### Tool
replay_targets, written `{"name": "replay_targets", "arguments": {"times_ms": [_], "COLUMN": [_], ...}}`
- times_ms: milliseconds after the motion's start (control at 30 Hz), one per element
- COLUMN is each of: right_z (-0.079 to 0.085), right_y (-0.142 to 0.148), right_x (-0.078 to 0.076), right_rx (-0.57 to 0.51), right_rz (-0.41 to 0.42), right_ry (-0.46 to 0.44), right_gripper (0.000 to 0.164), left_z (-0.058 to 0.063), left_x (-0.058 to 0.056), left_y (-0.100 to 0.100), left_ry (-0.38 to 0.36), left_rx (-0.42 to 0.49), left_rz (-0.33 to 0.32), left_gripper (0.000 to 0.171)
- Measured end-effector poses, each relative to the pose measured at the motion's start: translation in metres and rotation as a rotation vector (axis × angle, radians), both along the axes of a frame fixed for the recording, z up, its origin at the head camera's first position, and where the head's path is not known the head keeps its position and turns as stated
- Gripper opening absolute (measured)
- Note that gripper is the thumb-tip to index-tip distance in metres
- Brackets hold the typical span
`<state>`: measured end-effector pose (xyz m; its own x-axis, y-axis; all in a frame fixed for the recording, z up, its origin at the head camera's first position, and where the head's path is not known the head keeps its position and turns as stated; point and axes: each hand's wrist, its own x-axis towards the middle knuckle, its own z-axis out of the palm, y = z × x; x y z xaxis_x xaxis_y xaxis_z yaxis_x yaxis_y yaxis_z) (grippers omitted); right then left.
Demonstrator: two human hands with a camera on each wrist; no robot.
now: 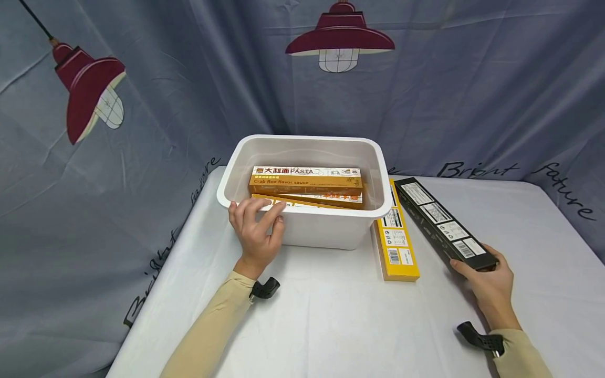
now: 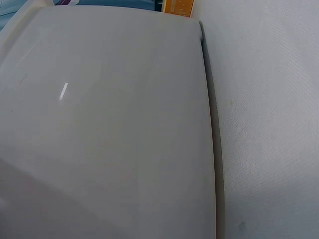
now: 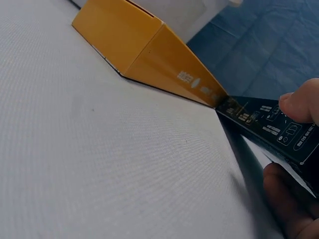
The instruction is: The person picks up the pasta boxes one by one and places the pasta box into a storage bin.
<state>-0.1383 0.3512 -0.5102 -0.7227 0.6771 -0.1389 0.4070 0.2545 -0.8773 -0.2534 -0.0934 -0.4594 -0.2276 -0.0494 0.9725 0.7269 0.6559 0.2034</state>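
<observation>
At the right, a long black box (image 1: 444, 223) with white label panels is held at its near end by my right hand (image 1: 491, 286). The thumb lies on its side, and fingers show beneath it in the right wrist view. That near end is raised off the cloth, so the box tilts. My left hand (image 1: 257, 231) rests on the near rim of a white plastic bin (image 1: 326, 228), fingers spread over the edge. Inside lie several pasta boxes, with a brown-and-white box (image 1: 306, 181) on top. The left wrist view shows the bin's outer wall (image 2: 114, 119) but no fingers.
A yellow box (image 1: 397, 241) lies between the bin and the black box, close to both. White cloth covers the table (image 1: 331, 310). Behind it hangs a grey-blue curtain (image 1: 189, 89) printed with lamps and lettering.
</observation>
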Motion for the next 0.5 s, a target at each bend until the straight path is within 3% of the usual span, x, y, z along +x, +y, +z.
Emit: {"name": "replay_targets", "arguments": {"times_ms": [133, 367, 500], "right_z": [-0.0009, -0.0006, 0.0], "right_y": [0.0004, -0.0017, -0.0032], "right_x": [0.0007, 0.0037, 0.0044], "right_rx": [-0.001, -0.128, -0.121], "right_rz": [-0.028, -0.083, -0.084], "right_ry": [0.051, 0.322, 0.377], "right_gripper": [0.087, 0.073, 0.071], "left_z": [0.0006, 0.0002, -0.0006], "left_x": [-0.0003, -0.0012, -0.0016], "left_y": [-0.0003, -0.0005, -0.0007], "left_ry": [0.003, 0.001, 0.001], "left_rx": [-0.002, -0.011, -0.013], "left_rz": [-0.002, -0.002, -0.004], "left_gripper": [0.025, 0.025, 0.025]}}
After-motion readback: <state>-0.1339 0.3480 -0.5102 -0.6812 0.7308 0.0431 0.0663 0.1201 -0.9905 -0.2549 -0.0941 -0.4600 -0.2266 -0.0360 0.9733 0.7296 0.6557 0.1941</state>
